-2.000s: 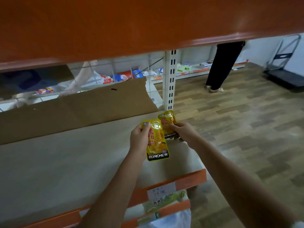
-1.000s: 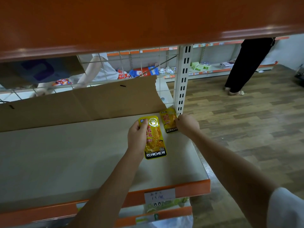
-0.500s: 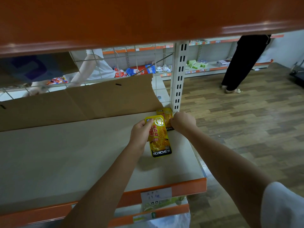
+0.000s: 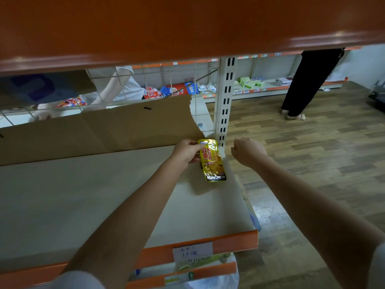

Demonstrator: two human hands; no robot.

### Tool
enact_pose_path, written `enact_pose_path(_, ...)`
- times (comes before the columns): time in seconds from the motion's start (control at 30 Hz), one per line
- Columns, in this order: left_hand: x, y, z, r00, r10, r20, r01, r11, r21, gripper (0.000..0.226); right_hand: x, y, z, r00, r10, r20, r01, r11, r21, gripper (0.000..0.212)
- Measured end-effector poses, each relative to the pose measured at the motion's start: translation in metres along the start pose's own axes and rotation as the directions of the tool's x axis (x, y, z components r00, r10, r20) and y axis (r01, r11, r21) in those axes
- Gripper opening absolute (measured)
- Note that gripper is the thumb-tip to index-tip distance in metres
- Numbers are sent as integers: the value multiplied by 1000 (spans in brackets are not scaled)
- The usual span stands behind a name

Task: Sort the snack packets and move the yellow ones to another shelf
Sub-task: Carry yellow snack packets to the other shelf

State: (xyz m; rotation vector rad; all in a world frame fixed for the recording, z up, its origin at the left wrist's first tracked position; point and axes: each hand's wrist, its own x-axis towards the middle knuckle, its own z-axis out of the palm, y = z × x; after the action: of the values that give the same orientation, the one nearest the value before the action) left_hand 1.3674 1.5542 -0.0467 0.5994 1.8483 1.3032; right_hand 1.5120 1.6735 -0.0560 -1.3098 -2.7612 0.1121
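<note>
A yellow snack packet (image 4: 212,161) marked KONCHEW lies at the far right back corner of the pale shelf board (image 4: 93,201). My left hand (image 4: 186,151) pinches its upper left edge. It covers the second yellow packet almost wholly, and only a dark sliver shows at its left side. My right hand (image 4: 248,151) hovers just right of the packet beside the shelf's edge, with loosely curled fingers that hold nothing.
A brown cardboard sheet (image 4: 104,130) leans along the back of the shelf. A slotted white upright (image 4: 226,101) stands at the back right corner. An orange shelf (image 4: 187,28) hangs close overhead. A person in black trousers (image 4: 308,80) stands on the wooden floor; another person's arm (image 4: 116,86) shows behind the wire mesh.
My right hand has let go of its packet in the back corner and drawn away to the right. My left hand has laid its packet over that one.
</note>
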Motion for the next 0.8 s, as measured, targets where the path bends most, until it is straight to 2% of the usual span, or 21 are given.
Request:
enact_pose_path(0.1, 13, -3, 8, 999, -42, -12, 42, 999, -26, 35, 0, 8, 5, 999, -34, 2, 34, 999, -35, 27)
enact_pose_path(0.3, 24, -7, 10, 997, -79, -6, 79, 996, -50, 28, -1, 14, 14, 996, -78, 34, 79, 996, -48, 34)
enact_pose_path(0.8, 37, -23, 9, 997, -10, -83, 11, 1000, 20, 24, -12, 19, 17, 993, -96, 73, 96, 995, 8, 39)
